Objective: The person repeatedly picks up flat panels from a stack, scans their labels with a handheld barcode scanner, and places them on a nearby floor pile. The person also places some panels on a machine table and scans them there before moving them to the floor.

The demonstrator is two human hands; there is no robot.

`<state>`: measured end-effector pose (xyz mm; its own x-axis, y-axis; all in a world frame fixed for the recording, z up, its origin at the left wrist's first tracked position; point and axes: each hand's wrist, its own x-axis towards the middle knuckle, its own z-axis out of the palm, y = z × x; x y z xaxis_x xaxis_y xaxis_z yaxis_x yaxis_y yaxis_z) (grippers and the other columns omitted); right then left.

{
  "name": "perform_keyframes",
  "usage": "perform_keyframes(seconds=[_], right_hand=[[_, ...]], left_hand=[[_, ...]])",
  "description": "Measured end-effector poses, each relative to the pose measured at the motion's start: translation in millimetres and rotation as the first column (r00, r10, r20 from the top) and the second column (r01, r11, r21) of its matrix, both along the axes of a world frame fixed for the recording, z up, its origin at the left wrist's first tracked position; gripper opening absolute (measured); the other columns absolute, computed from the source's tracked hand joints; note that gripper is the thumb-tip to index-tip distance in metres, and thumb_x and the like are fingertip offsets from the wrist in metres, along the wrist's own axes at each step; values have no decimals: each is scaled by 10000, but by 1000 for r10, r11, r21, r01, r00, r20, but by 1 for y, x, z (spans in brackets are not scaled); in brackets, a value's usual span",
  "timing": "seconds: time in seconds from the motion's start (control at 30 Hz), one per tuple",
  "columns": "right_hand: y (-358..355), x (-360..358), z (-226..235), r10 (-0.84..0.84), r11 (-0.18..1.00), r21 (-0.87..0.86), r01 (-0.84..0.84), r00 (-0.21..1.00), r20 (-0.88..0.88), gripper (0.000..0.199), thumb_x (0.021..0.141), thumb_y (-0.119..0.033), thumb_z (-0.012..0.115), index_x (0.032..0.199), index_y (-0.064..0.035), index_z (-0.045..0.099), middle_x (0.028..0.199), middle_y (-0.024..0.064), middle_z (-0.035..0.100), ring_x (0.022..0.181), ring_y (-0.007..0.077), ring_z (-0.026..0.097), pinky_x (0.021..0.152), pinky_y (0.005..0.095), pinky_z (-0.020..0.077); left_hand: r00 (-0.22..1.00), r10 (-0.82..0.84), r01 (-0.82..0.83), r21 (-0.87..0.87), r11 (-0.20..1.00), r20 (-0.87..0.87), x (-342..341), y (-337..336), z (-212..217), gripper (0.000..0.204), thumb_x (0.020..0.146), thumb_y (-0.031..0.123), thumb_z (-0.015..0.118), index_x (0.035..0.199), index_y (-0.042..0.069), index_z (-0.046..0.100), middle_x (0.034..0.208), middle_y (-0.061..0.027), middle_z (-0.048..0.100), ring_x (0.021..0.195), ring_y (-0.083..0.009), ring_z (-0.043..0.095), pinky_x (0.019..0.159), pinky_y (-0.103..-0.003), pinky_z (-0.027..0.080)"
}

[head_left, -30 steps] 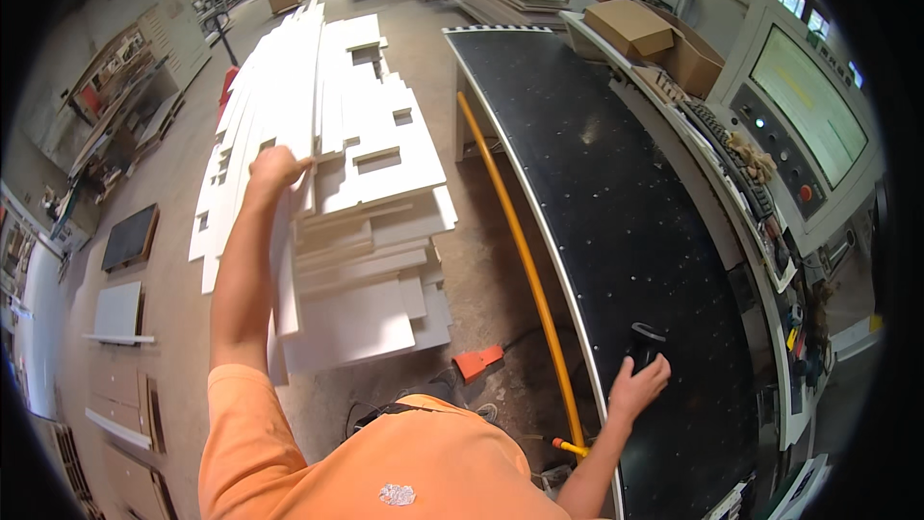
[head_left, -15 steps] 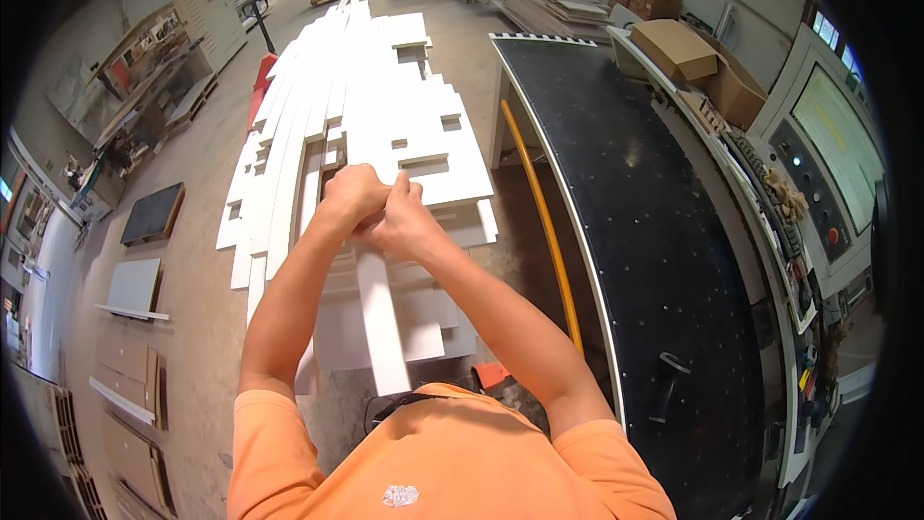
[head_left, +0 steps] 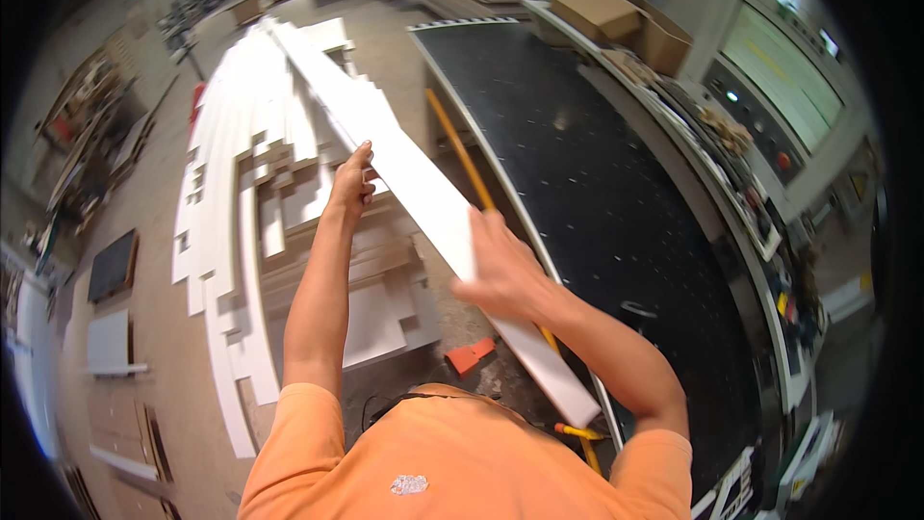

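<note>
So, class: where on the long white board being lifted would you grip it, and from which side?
Grip the long white board along its narrow long edges, at two points spaced well apart, coming from its two sides. It is long, thin and flat, so one grip would probably let it tip. The left hand holds it farther up, the right hand nearer the body.

Long board: plain white.
Stacked panels: white, cut-outs throughout.
Bench: black, dotted.
Rail: yellow.
Shirt: orange.
Boxes: brown cardboard.
Wedge: orange-red.
</note>
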<state>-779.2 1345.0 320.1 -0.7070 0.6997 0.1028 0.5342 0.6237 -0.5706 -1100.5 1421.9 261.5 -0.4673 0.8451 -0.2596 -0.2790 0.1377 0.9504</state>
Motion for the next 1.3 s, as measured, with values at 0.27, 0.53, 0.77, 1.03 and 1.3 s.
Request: perform_keyframes(seconds=[0.27,0.53,0.77,1.03,1.3], right_hand=[[-213,306,-89,-474,847,-43,530,790,390,1029,615,-166,792,1485,63,294,1413,270,441,1339,430,432,1155,459,346],[-312,351,-141,-867,480,240,844,415,276,979,595,-131,822,1447,26,366,1263,223,497,1150,420,493,1005,495,394],[-255,351,-120,-935,339,390,856,262,238,923,620,-155,824,1427,21,411,1240,200,532,1125,381,524,954,460,420],[-220,382,-91,-915,305,272,912,202,349,809,597,-70,791,1344,-3,487,1174,177,540,1121,375,527,968,440,416],[-164,448,-106,-892,364,259,895,255,373,800,585,-65,761,1331,-2,478,1157,181,550,1120,396,531,970,447,432]], left_hand=[[975,-17,-36,227,973,223,122,51,-64,273,935,287,671,1017,28,695,777,-70,720,534,-130,643,377,-248,385],[918,-346,354,-4,935,191,370,20,-107,262,871,325,749,909,79,666,683,1,635,468,-94,541,369,-224,324],[817,-473,541,-156,826,330,489,5,-108,258,876,264,741,910,20,668,656,-35,571,425,-122,421,392,-297,263],[474,-880,875,-125,468,16,479,30,-128,528,946,443,665,816,-68,673,608,-86,649,422,-142,450,434,-301,381],[59,-887,846,-449,288,-458,499,-16,-136,684,806,619,716,745,-63,706,735,-227,698,770,-417,700,746,-463,557]])
